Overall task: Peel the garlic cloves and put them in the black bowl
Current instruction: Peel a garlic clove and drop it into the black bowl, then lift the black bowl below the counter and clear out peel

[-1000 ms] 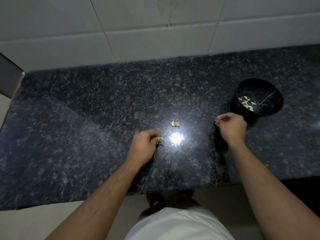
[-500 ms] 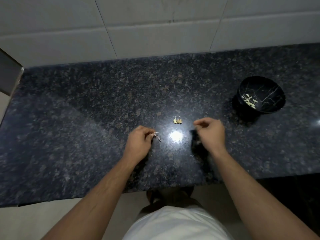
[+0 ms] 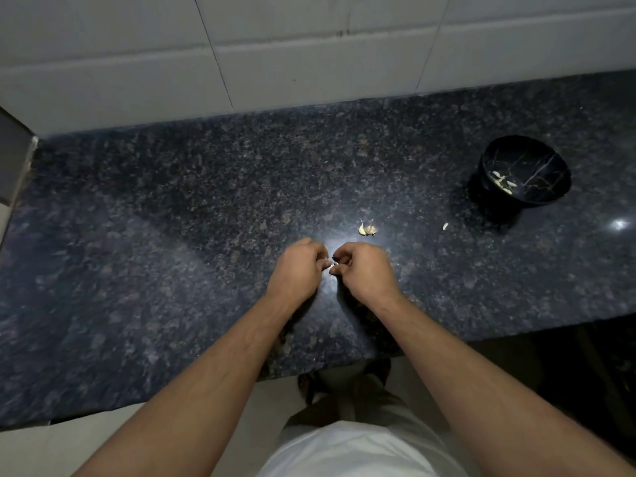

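A dark speckled granite counter (image 3: 172,235) fills most of the frame, with pale wall tiles (image 3: 309,46) running across the top and a grey edge of some fixture (image 3: 13,160) poking in at the far left. The left half of the counter shows only stone and a soft sheen of reflected light.

Near the centre of the frame the two hands meet over the counter. The left hand (image 3: 298,270) is curled, fingers bent inward towards the right one. The right hand (image 3: 364,270) is curled the same way, and between their fingertips sits a small pale garlic clove (image 3: 331,269) — pinched from both sides, though it is too small and too hidden by the fingers to tell how much skin is on it. Both forearms reach up from the bottom corners of the frame, over a white shirt (image 3: 361,452) at bottom centre.

Just above and slightly right of the hands, a couple of unpeeled cloves (image 3: 367,228) lie together on the stone, beside a bright glare spot. Further right, a single pale piece (image 3: 445,226) lies alone on the counter, near the bowl but apart from it — whether clove or peel I cannot tell.

In the right part of the frame, upper middle, stands the black bowl (image 3: 550,173), streaked with thin pale veins, with a few peeled cloves (image 3: 503,182) lying in its left side. It is well apart from the hands.
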